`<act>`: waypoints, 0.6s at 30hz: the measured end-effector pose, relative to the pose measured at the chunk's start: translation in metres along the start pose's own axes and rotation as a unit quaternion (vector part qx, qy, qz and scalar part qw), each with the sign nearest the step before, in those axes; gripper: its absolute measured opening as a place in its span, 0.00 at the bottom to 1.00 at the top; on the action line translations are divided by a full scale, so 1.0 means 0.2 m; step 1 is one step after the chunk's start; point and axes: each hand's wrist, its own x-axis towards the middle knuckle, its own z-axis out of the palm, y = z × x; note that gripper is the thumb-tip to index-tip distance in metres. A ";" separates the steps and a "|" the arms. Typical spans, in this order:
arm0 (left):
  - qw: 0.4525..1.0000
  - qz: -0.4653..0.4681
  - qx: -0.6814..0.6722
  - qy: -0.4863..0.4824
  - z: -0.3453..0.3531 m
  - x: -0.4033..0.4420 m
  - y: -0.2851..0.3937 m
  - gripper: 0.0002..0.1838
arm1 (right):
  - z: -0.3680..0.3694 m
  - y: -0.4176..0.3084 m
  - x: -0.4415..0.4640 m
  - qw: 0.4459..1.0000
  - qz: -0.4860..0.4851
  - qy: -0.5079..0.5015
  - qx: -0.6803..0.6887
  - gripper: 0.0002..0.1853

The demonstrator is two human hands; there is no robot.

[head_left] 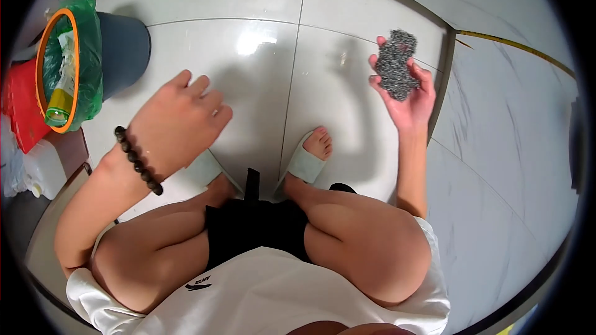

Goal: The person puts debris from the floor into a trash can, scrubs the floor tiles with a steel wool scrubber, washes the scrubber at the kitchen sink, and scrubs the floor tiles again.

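Note:
A grey steel-wool scrubber (397,65) rests in my right hand (413,96), whose fingers curl around its edges over the floor at the right. My left hand (183,121) hangs over the tiles at the left, back turned up, with its fingers bent and slightly apart and nothing visible in them. Dark beads (136,161) circle the left wrist. Nearest to that hand stands a grey bin (124,53) with a green liner and an orange rim.
White floor tiles (248,80) lie between my hands. Rubbish is visible inside the bin. Beside it are a red bag (25,102) and a white plastic container (45,167). A marbled wall (496,124) rises at the right. My slippered feet are below.

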 end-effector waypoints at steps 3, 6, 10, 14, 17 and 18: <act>1.000 0.023 -0.006 0.007 -0.06 0.04 0.01 0.05 | 0.19 -0.14 -0.05 0.995 -0.036 0.011 -0.093 0.29; 0.998 0.051 -0.006 0.020 -0.18 0.05 -0.01 0.03 | 0.46 -0.26 -0.14 0.987 -0.070 0.033 -0.143 0.31; 0.997 0.062 -0.044 0.033 -0.43 0.02 -0.06 0.03 | 0.89 -0.45 -0.29 0.975 -0.072 0.070 -0.196 0.35; 0.994 0.031 -0.104 0.034 -0.71 -0.11 -0.02 0.03 | 1.31 -0.63 -0.49 0.956 -0.085 0.115 -0.254 0.35; 0.987 0.002 -0.157 0.030 -0.90 -0.23 0.07 0.06 | 1.61 -0.78 -0.73 0.927 -0.135 0.189 -0.295 0.30; 0.985 -0.002 -0.173 0.028 -0.97 -0.28 0.10 0.06 | 1.72 -0.87 -0.84 0.922 -0.150 0.200 -0.296 0.30</act>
